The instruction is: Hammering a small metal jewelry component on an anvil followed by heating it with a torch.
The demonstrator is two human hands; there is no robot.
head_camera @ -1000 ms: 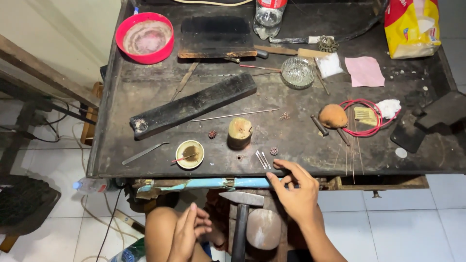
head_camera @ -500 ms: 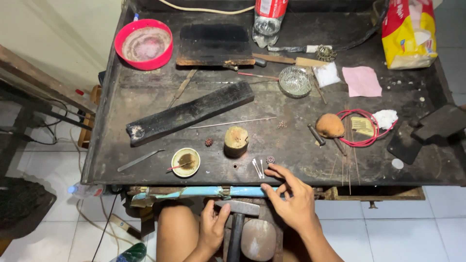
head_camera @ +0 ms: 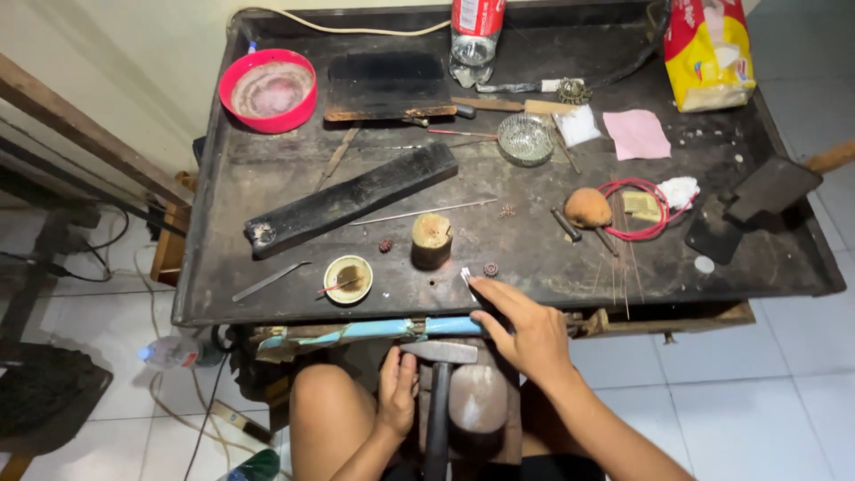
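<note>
1. The right hand (head_camera: 527,331) reaches over the front edge of the dark metal worktable (head_camera: 552,267). Its index finger is stretched forward and the fingertips come together on small silver tweezers (head_camera: 466,275), which lie on the table surface just at the front edge — pinched or only touched, I cannot tell for sure.

2. The left hand (head_camera: 397,389) is lower, under the table edge, above the person's knee. Its fingers are curved and close together beside the head of a hammer (head_camera: 438,353). The hammer's dark handle goes down between the legs. If the fingers really grip the hammer, the view does not show clearly.

3. Just beside the tweezers, to their right, is a small round dark bead (head_camera: 491,268). A short wooden stump (head_camera: 432,240) stands upright a little behind and left of them.

4. Left of the stump is a small cream dish (head_camera: 348,279) with a thin red-tipped stick inside, and a second dark bead (head_camera: 386,245) lies between the two.

5. Further back lie a long black bar (head_camera: 352,199), tilted, and a thin metal rod (head_camera: 423,212) — both well apart from the hands.

6. A red bowl (head_camera: 267,89) stands in the far left corner, and a coil of red wire (head_camera: 643,207) is on the right side.
</note>
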